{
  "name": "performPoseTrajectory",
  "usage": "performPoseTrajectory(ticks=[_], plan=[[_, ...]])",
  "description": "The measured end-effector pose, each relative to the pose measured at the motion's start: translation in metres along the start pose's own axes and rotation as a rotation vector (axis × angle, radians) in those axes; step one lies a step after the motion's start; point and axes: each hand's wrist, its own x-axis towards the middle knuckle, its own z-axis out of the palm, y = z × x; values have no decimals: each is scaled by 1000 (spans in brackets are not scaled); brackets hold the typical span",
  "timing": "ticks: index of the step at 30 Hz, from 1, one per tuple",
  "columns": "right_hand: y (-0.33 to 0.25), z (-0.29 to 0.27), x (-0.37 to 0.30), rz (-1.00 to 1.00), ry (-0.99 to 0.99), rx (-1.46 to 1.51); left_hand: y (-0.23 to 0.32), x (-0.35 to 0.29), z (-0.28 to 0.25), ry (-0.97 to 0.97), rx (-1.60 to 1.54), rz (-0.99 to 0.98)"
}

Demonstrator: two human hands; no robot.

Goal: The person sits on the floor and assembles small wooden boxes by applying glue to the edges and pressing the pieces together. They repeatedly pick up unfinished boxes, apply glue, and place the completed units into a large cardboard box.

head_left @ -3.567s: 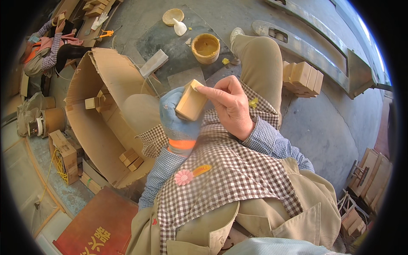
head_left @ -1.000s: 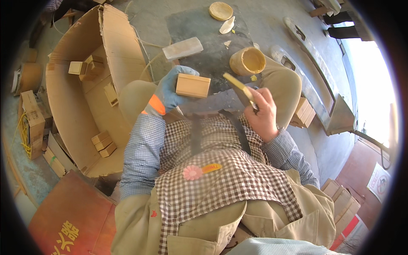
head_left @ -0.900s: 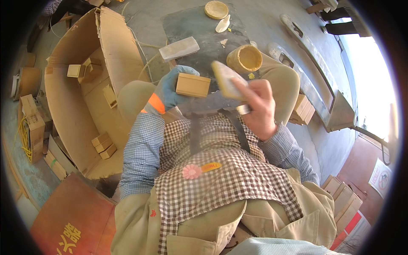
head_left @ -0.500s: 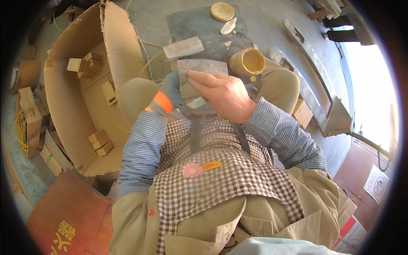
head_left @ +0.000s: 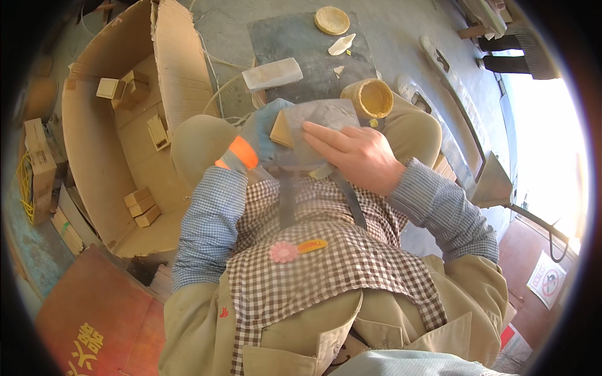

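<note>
My left hand (head_left: 266, 131), in a blue-grey glove with an orange cuff, is closed around a small wooden block (head_left: 282, 130) above my lap. A grey sheet of sandpaper (head_left: 323, 114) lies over the block and covers most of it. My bare right hand (head_left: 360, 153) presses on this sheet, its fingers laid along the top and pointing left. The thumb and the sheet's underside are hidden. Just beyond the hands, a pale grey rectangular block (head_left: 272, 74) rests near my left knee. A round tub of yellowish paste (head_left: 374, 99) stands by my right knee.
A large open cardboard box (head_left: 103, 160) at my left holds several small wooden pieces (head_left: 142, 207). On the dark floor mat (head_left: 282, 39) lie a round yellow lid (head_left: 332, 20) and a white scrap (head_left: 342, 44). Metal forks (head_left: 458, 94) stretch along the right. A person's legs (head_left: 506, 55) show far right.
My right hand and the sandpaper have slid to the right across the wooden block, baring its left end. The left hand stays nearly in place.
</note>
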Motion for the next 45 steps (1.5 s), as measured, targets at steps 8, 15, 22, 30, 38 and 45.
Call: performPoseTrajectory(ticks=[8, 15, 22, 30, 38, 45], plan=[[4, 7, 4, 10, -4, 52, 11, 1, 17, 334, -971, -252], [0, 6, 1, 22, 74, 28, 33, 7, 3, -39, 170, -45], [1, 0, -9, 30, 66, -29, 32, 8, 1, -23, 72, -23], [2, 19, 10, 31, 134, 47, 20, 7, 15, 289, -436, -331], [-5, 4, -57, 181, 29, 7, 29, 13, 7, 52, 29, -16], [-22, 9, -95, 791, 319, 383, 22, 13, 10, 66, -21, 26]])
